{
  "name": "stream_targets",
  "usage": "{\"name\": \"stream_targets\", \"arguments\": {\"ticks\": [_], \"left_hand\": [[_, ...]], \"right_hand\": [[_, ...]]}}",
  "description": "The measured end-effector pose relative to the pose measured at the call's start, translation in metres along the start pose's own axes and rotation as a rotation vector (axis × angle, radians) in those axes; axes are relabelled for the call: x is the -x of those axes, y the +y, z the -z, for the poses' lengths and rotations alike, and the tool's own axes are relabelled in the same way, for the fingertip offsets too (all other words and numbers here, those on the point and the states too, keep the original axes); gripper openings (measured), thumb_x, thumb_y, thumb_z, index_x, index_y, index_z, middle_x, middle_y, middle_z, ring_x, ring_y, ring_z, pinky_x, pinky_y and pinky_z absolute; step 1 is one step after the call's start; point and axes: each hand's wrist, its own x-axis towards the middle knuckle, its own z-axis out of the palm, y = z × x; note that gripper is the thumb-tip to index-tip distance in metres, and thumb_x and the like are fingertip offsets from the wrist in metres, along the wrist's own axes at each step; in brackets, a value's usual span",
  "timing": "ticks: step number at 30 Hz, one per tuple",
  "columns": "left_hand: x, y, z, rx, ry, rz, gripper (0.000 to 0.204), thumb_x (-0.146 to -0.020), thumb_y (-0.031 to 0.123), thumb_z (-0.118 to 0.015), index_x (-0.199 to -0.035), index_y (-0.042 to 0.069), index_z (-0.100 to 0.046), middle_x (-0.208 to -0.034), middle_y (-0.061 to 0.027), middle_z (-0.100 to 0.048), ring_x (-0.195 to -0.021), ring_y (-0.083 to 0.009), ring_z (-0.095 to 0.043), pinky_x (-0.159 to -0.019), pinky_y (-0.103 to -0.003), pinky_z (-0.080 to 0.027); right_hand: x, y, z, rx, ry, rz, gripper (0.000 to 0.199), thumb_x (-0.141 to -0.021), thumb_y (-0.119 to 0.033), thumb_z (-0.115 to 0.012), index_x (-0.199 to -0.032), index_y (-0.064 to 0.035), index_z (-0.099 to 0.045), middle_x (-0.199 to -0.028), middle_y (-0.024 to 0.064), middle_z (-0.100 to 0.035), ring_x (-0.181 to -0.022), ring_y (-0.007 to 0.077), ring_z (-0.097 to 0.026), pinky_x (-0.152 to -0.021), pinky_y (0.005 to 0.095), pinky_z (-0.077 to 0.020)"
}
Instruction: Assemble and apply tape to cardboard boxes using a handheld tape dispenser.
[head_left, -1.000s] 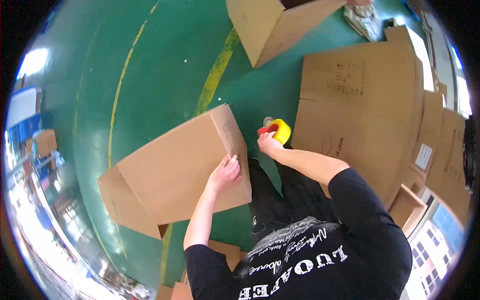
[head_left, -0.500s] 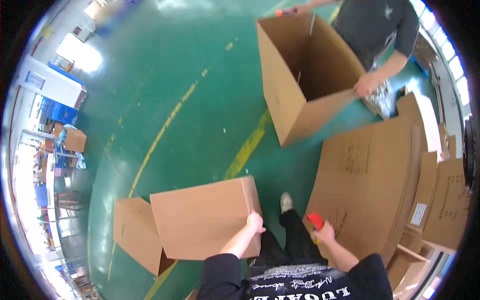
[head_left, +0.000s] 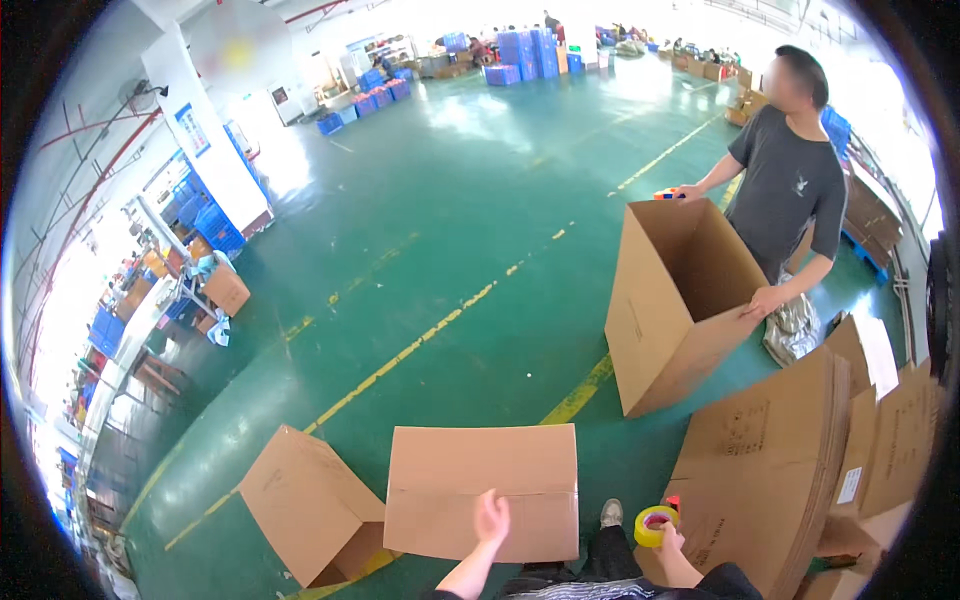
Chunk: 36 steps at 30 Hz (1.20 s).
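Note:
Close in front of me is a closed cardboard box (head_left: 440, 460), a seam running across the face turned toward me. Over that face, just below the seam, is my left hand (head_left: 491, 517), its fingers stretched out and nothing in them; whether it touches the cardboard I cannot tell. My right hand (head_left: 672, 541), to the right of the box, grips a tape dispenser (head_left: 654, 527) with a yellow roll and a red part. A second box (head_left: 310, 500) lies tilted on the floor to the left, its open end toward the lower right.
Ahead to the right, a co-worker (head_left: 795, 190) holds a tall open box (head_left: 650, 340) by its rim, an orange tool in one hand. Flattened cardboard sheets (head_left: 760, 470) lean at my right. Yellow lines (head_left: 400, 355) cross the green floor (head_left: 480, 220). Shelves and blue crates stand far left.
My view has tilted up toward the room. My left hand has gone from the box's right edge to its seamed face. The box has turned, and the dispenser's yellow roll now faces me.

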Motion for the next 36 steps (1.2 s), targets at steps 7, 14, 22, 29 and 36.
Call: {"name": "stream_targets", "arguments": {"ticks": [7, 14, 22, 29, 36], "left_hand": [[0.154, -0.26, 0.143, -0.007, -0.288, 0.789, 0.068, -0.086, 0.05, -0.052, -0.13, -0.002, -0.05, -0.134, -0.0291, -0.048, -0.129, -0.0383, -0.043, -0.107, -0.047, -0.035], [0.312, -0.237, 0.176, -0.467, -0.183, 0.343, 0.025, -0.085, 0.021, -0.051, -0.096, 0.002, -0.062, -0.093, -0.0225, -0.064, -0.092, -0.039, -0.062, -0.081, -0.05, -0.049], [0.394, -0.156, 0.147, -0.093, -0.277, 1.191, 0.052, -0.082, 0.046, -0.05, -0.101, 0.002, -0.069, -0.107, -0.0229, -0.065, -0.108, -0.038, -0.06, -0.095, -0.043, -0.046], [0.415, -0.209, 0.18, 0.203, 0.141, 1.357, 0.043, -0.082, 0.043, -0.062, -0.097, 0.003, -0.07, -0.095, -0.0136, -0.071, -0.093, -0.0252, -0.067, -0.084, -0.037, -0.051], [0.395, -0.329, 0.221, 0.107, -0.053, 1.376, 0.053, -0.083, 0.049, -0.056, -0.101, 0.002, -0.069, -0.101, -0.0177, -0.07, -0.102, -0.0307, -0.065, -0.092, -0.039, -0.048]], "right_hand": [[0.103, -0.032, -0.034, -0.18, -0.382, -0.336, 0.054, -0.07, -0.028, -0.066, -0.118, -0.0074, -0.052, -0.109, 0.0121, -0.057, -0.088, 0.0289, -0.061, -0.065, 0.0432, -0.0519], [0.082, 0.026, -0.06, -0.404, -0.682, -0.502, 0.048, -0.074, -0.04, -0.061, -0.118, -0.0199, -0.056, -0.11, 0.0023, -0.061, -0.091, 0.0234, -0.061, -0.069, 0.0334, -0.0512], [0.071, 0.004, -0.029, -0.303, -0.623, -0.493, 0.026, -0.084, -0.048, -0.058, -0.105, -0.0326, -0.064, -0.091, -0.0104, -0.064, -0.071, 0.0099, -0.059, -0.057, 0.0259, -0.0461], [0.02, 0.046, -0.025, -0.204, -0.654, -0.242, 0.034, -0.07, -0.058, -0.07, -0.088, -0.0295, -0.064, -0.078, -0.0104, -0.06, -0.063, 0.0093, -0.054, -0.05, 0.0243, -0.0411], [0.128, -0.009, -0.06, -0.348, -0.481, -0.162, 0.027, -0.076, -0.057, -0.062, -0.094, -0.0368, -0.067, -0.099, -0.014, -0.064, -0.076, 0.0071, -0.053, -0.053, 0.0247, -0.0399]]}}
